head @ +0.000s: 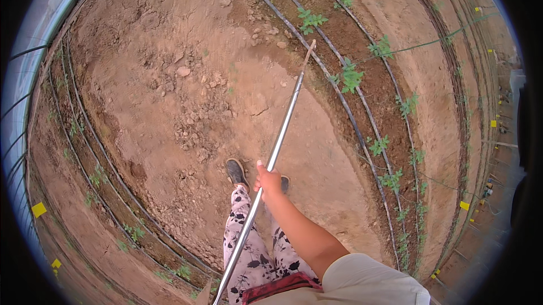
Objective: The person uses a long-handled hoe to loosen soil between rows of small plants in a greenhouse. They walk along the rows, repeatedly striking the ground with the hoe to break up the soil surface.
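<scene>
My right hand (269, 181) is wrapped around a shiny metal pole (282, 127), gripping it in front of my legs. The pole slants from the bottom edge up to the right. Its far end narrows to a brownish tip (312, 46), which appears over a black drip irrigation line (292, 29); whether they touch I cannot tell. Close to that tip grows a leafy green seedling (311, 20), with another plant (351, 77) farther down the row. The pole's near end runs out of the picture. My left hand is out of view.
Dry, cloddy soil (191, 127) lies around my shoes (236, 172). More drip lines (89, 122) and young plants run along the left bed. A green string (441, 38) crosses at upper right. Yellow cards (39, 210) hang near the sides, beside a plastic-covered greenhouse wall (25, 63).
</scene>
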A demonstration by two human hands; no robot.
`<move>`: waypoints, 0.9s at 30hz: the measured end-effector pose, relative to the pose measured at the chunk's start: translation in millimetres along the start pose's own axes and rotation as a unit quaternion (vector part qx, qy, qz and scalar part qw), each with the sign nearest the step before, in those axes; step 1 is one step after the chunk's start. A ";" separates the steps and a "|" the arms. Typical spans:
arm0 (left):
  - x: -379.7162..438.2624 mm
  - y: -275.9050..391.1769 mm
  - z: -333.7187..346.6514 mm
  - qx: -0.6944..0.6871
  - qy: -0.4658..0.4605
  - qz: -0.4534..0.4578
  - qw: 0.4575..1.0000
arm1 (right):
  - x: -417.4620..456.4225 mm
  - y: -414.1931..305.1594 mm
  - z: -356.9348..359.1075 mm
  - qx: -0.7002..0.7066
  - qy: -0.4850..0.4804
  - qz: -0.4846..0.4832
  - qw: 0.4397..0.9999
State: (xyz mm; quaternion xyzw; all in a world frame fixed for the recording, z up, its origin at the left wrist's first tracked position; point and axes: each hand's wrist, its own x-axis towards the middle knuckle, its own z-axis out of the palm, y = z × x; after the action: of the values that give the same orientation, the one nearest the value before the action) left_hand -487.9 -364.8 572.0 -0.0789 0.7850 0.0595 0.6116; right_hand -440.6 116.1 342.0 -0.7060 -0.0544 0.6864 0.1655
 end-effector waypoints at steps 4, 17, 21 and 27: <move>17.4 -15.8 20.6 -0.012 -0.014 0.012 1.000 | 21.4 -38.3 -2.9 0.006 0.004 -0.038 0.999; 50.1 -29.0 34.6 -0.069 0.005 0.091 0.993 | 65.8 -44.7 -22.7 -0.048 0.044 -0.079 0.995; 14.7 -24.9 -5.5 -0.112 -0.065 0.038 0.991 | 27.2 -26.8 -25.6 -0.007 0.034 -0.061 0.998; -36.5 -51.5 -41.4 -0.066 -0.015 0.029 0.997 | -25.8 14.4 -34.5 0.022 0.036 -0.010 0.999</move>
State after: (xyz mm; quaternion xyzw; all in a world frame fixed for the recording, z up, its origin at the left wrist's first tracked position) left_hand -508.4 -421.4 617.6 -0.0951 0.7723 0.1303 0.6144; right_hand -410.0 89.2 362.2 -0.7259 -0.0398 0.6599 0.1898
